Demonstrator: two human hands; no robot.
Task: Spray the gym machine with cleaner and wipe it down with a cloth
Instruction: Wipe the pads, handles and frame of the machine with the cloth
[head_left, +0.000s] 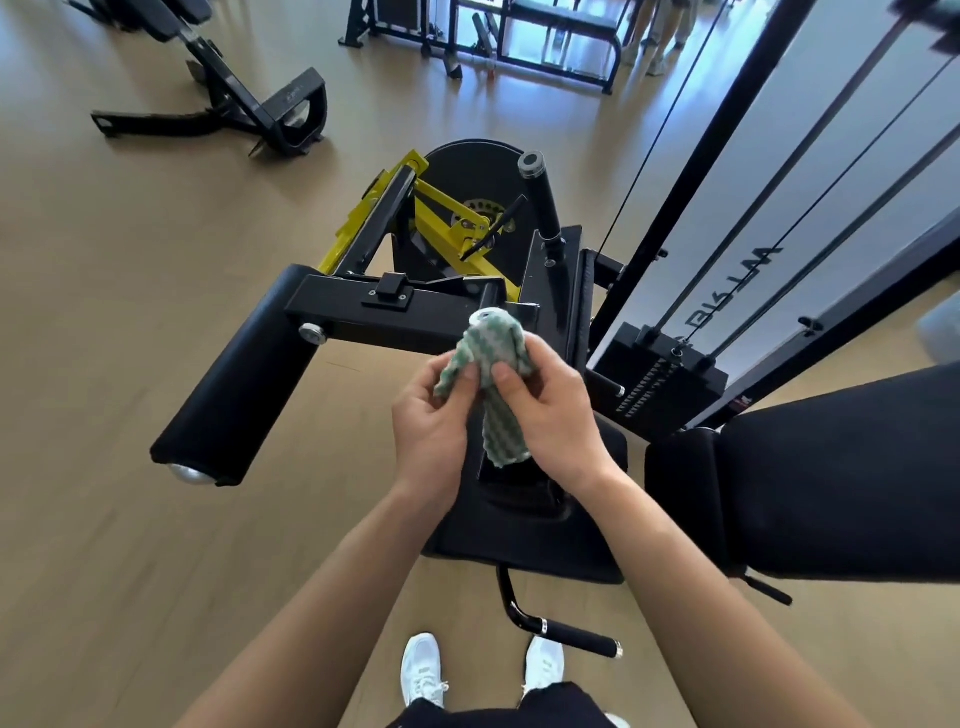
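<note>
A green-and-white patterned cloth (493, 364) hangs between my two hands above the seat of a black and yellow gym machine (415, 306). My left hand (431, 431) pinches the cloth's left edge with thumb and fingers. My right hand (550, 410) grips the cloth's right side, and the cloth's top is bunched over something whitish that I cannot identify. No spray bottle shows clearly. The machine's black padded roller (239, 374) sticks out to the left, and its seat pad (524, 525) lies under my forearms.
A black backrest pad (831, 467) stands at the right, with the weight stack (670, 374) and cables behind it. A side handle (571, 634) juts out near my white shoes. Another bench frame (234, 93) sits on the wooden floor far left. A person's legs (660, 36) show at the top.
</note>
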